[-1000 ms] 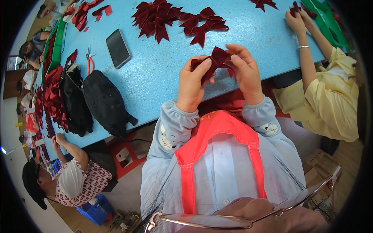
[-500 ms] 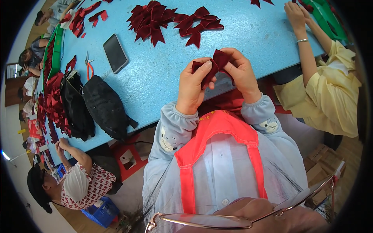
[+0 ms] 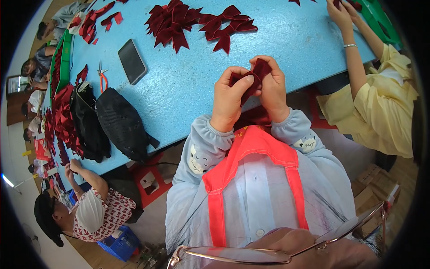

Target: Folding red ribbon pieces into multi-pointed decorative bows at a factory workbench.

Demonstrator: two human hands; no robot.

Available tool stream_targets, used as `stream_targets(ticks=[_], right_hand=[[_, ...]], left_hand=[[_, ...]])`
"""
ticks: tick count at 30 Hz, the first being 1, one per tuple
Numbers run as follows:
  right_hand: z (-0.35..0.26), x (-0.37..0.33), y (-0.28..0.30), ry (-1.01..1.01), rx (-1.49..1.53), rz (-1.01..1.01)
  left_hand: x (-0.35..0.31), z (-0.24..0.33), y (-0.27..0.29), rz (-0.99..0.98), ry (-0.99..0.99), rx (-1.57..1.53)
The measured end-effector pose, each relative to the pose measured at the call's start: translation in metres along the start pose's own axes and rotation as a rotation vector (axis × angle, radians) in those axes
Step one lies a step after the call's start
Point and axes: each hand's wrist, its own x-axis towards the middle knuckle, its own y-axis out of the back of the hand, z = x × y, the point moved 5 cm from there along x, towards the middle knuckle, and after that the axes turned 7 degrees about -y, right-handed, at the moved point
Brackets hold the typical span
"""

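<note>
Between my hands, over the table's near edge, is a dark red velvet bow (image 3: 261, 67). My left hand (image 3: 229, 96) pinches its left side, the thumb lying across the front of the fabric. My right hand (image 3: 274, 92) grips the right loop between thumb and fingers. The two hands are close together, and they hide much of the bow's lower part. Farther off on the table lie a heap of finished-looking dark red bows (image 3: 172, 22) and a few more bows (image 3: 226, 27) beside it.
On the blue table (image 3: 188, 80) lie a black phone (image 3: 132, 62), orange-handled pliers (image 3: 103, 78), a black mesh pouch (image 3: 121, 121) and an open black bag (image 3: 87, 121). Red ribbon pieces (image 3: 67, 116) pile up at left. Co-workers sit at left and at right, one in yellow (image 3: 380, 107).
My hands have drawn closer together around the bow. The right hand has shifted left and the left hand slightly right, so less of the bow shows.
</note>
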Motion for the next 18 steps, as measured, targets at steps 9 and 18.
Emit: stream_targets(ticks=[9, 18], right_hand=[[-0.005, 0.008, -0.001, 0.184, 0.083, 0.266], [-0.009, 0.013, 0.009, 0.097, 0.060, 0.245]], left_hand=[[0.001, 0.006, 0.000, 0.006, -0.271, 0.130], [-0.006, 0.002, 0.000, -0.035, 0.058, -0.136]])
